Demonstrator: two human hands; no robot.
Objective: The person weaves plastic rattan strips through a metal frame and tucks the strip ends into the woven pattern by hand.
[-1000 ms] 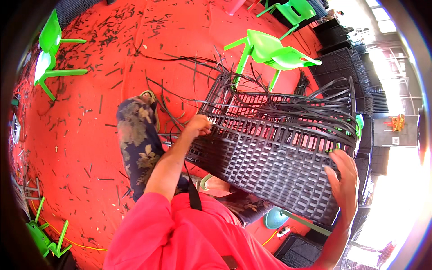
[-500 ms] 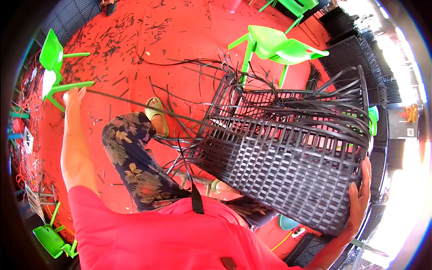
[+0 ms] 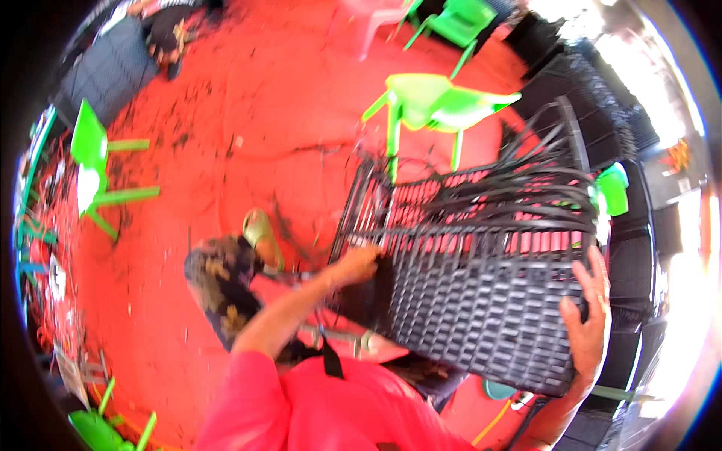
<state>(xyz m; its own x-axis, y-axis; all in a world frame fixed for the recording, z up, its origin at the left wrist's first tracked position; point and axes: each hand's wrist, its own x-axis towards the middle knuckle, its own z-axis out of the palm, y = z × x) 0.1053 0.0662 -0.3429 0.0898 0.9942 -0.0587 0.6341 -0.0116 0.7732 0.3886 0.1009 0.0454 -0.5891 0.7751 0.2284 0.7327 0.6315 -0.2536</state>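
A black wicker piece (image 3: 481, 308) leans across my lap. Its near part is tightly woven, and the far part is bare ribs. Loose black strips (image 3: 511, 197) lie bundled over those ribs. My left hand (image 3: 359, 264) is at the left end of the woven part with fingers curled closed; motion blur hides what is between them. Against the right edge of the wicker rests my right hand (image 3: 590, 323), its fingers stretched along the side and its thumb apart on the weave.
A bright green chair (image 3: 417, 101) stands just beyond the wicker, another green chair (image 3: 90, 150) at the left. Dark wicker pieces (image 3: 628, 248) line the right side. Black scraps lie over the red floor (image 3: 263, 98). My sandalled foot (image 3: 262, 239) is left of the wicker.
My left hand has come from far out at the left, where a long strip ran to it, back to the weave. My right hand stays at the right edge. The view has shifted slightly.
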